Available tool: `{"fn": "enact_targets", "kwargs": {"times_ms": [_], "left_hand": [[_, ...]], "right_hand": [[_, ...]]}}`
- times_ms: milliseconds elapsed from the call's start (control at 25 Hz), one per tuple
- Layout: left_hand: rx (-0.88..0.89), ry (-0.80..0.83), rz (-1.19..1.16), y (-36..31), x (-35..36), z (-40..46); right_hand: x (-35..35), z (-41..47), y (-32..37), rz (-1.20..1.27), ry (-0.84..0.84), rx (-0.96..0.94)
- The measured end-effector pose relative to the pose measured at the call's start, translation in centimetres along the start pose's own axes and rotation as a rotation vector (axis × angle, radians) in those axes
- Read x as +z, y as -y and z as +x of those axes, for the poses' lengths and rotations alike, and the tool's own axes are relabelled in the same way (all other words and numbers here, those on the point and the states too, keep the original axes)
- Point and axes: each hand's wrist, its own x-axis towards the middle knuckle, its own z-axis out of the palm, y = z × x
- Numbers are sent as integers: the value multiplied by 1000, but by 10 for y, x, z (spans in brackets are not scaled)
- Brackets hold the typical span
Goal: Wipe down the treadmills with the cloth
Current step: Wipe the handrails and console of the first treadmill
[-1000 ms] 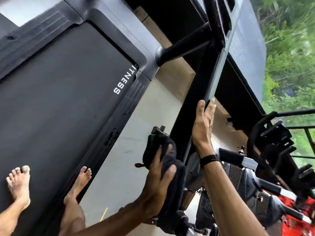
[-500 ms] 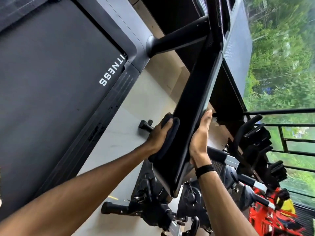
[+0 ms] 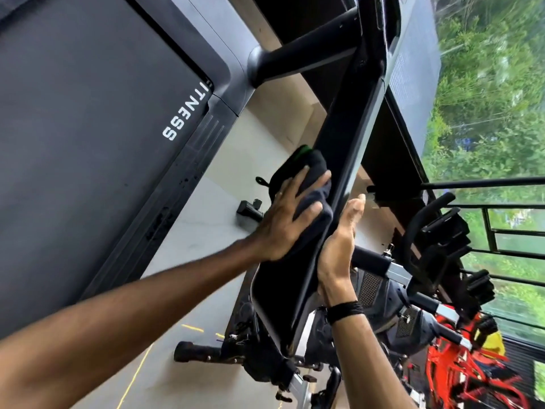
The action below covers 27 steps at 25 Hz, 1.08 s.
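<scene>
In the head view, the left hand is pressing a dark cloth flat against the broad face of the treadmill's black side rail, its fingers lying straight and spread over the cloth. A green patch is showing at the cloth's upper end, and a small loop is sticking out at its left edge. The right hand is lying along the rail's opposite, narrower edge, fingers straight and pressed together, palm against the rail; a black band is sitting round its wrist. The two hands are facing each other with the rail between them.

The rail is running from the lower middle up to the top of the view, where a round black post is joining it from the deck. The grey belt is filling the left side, with white letters reading "ITNESS" near its corner. Pale floor is showing between deck and rail, crossed lower down by thin yellow lines.

Behind the rail and the right forearm, exercise bikes are crowding close, partly hidden by them. Red equipment is standing at the lower right. A dark railing and blurred green trees are filling the right edge.
</scene>
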Motion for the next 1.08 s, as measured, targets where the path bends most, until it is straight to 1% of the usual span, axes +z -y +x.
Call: {"fn": "enact_targets", "kwargs": {"times_ms": [40, 120, 160, 240, 320, 360, 400, 480, 520, 560, 640, 680, 800, 880, 960, 1080], "left_hand": [[-60, -18, -48, 3, 1, 12], [-288, -88, -140, 7, 0, 25], [-386, -92, -137, 7, -1, 25], [-545, -42, -27, -1, -5, 9], [-673, -32, 89, -10, -3, -25], [-671, -54, 110, -20, -1, -45], [-610, -87, 95, -27, 1, -60], [-378, -137, 6, -36, 7, -76], [-271, -134, -14, -39, 8, -74], [-204, -105, -2, -41, 7, -67], [-168, -35, 62, -40, 5, -44], [-160, -25, 91, -35, 5, -29], [-182, -31, 97, -17, 6, 27], [-261, -71, 56, -12, 7, 74], [-397, -118, 37, -7, 8, 114], [-553, -118, -38, 8, 5, 140]], "right_hand": [[0, -1, 1, -12, -11, -3], [2, -4, 5, -42, -16, 6], [3, -4, 7, -48, -7, 13], [3, -4, 11, -53, -3, 17], [4, -7, 13, -65, -1, 19], [4, -8, 13, -68, 2, 22], [4, -8, 14, -69, 2, 25], [4, -8, 14, -93, -3, 7], [4, -9, 14, -108, -5, -14], [3, -10, 14, -126, -12, -36], [3, -12, 14, -171, -32, -86], [3, -7, 17, -186, -43, -128], [13, 50, 40, -191, -127, -251], [19, 103, 58, -222, -143, -225], [19, 137, 61, -285, -56, -177], [19, 147, 57, -417, 30, -125]]}}
